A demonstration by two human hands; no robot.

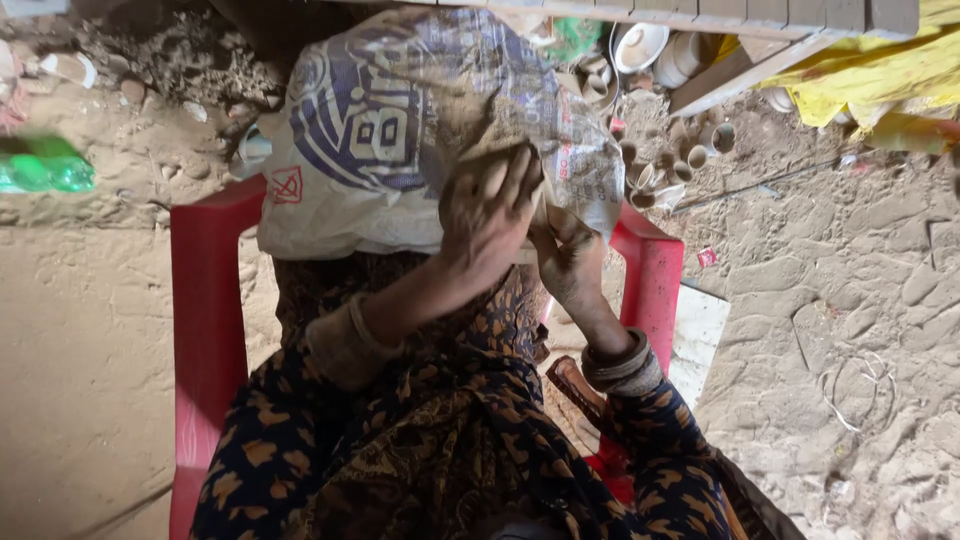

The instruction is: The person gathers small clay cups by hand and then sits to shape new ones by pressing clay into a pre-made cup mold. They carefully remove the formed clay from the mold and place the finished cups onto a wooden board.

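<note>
A person sits in a red plastic chair [205, 300] over sandy ground, with a large white woven sack [400, 140] printed in blue resting across the lap and the far edge of the seat. The left hand [488, 215] lies on top of the sack with its dusty fingers [515, 175] curled over a fold of the fabric, pinching it rather than lying flat. The right hand [568, 262] is tucked just beside and below it, fingers closed on the sack's lower edge, though the exact grip is partly hidden by the left hand. As I judge it, the main risk is the sack slipping: both hands grip only on one side, near the right armrest, so the bulk that leans away over the knees could tip forward off the chair and onto the ground. The dust on the hands and cloth would make the hold less sure. If the gathered fold is the mouth, a loosened pinch could let the contents spill over the patterned dark dress [420, 450]. A fall forward could also land on the small clay cups [690, 155] scattered on the ground near the wooden bench [760, 30], and could break them. A green plastic bottle [45, 172] lies well apart at the left, out of harm's way.
</note>
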